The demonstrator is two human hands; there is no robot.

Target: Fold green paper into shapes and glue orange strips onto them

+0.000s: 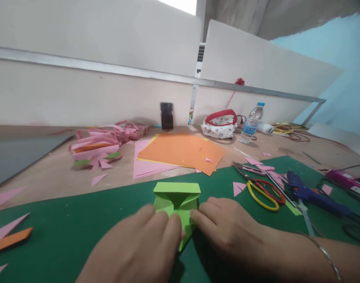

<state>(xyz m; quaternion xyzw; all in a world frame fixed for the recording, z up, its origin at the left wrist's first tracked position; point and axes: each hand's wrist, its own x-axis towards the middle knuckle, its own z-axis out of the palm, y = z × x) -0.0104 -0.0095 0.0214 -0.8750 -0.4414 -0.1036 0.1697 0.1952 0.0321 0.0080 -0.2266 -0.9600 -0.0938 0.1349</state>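
A light green sheet of folded paper [177,188] lies on the dark green cutting mat [109,208], its top edge turned over in a flat band with pleats beneath. Over its lower left part lies my left hand [144,239], with curled fingers pressed on the paper and the thumb mostly hidden. My right hand [223,222] grips the right edge of the same paper, fingers bent and closed together. The fingertips of both hands are partly covered by the hands themselves.
Orange sheets [182,151] and pink strips [117,135] lie behind the mat. Scissors [264,192] and a blue glue gun [318,196] rest at the right. Near the back board stand a phone [167,116], a white pouch [219,127] and a water bottle [252,124].
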